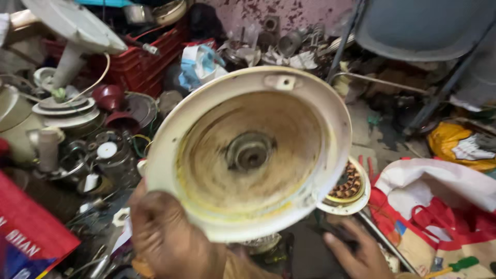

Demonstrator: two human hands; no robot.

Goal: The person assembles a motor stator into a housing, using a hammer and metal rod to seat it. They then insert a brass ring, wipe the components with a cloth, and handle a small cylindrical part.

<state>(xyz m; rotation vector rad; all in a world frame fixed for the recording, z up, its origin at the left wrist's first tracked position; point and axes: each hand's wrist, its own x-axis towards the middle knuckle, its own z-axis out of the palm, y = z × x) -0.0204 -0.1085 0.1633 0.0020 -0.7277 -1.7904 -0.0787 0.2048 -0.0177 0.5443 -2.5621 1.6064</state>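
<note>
A cluttered workshop floor lies behind. The left hand grips the rim of a dirty cream round motor cover, held up tilted. Below, the right hand rests loosely curled near a copper-wound stator.

Cover: matt cream-painted metal, inner face stained brown and grimy. Stator: glossy copper windings. Crate: red plastic. Bag: soft red-and-white cloth.

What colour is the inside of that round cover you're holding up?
Cream cover, inside stained brown and yellowish, grey hub; head view.
</note>
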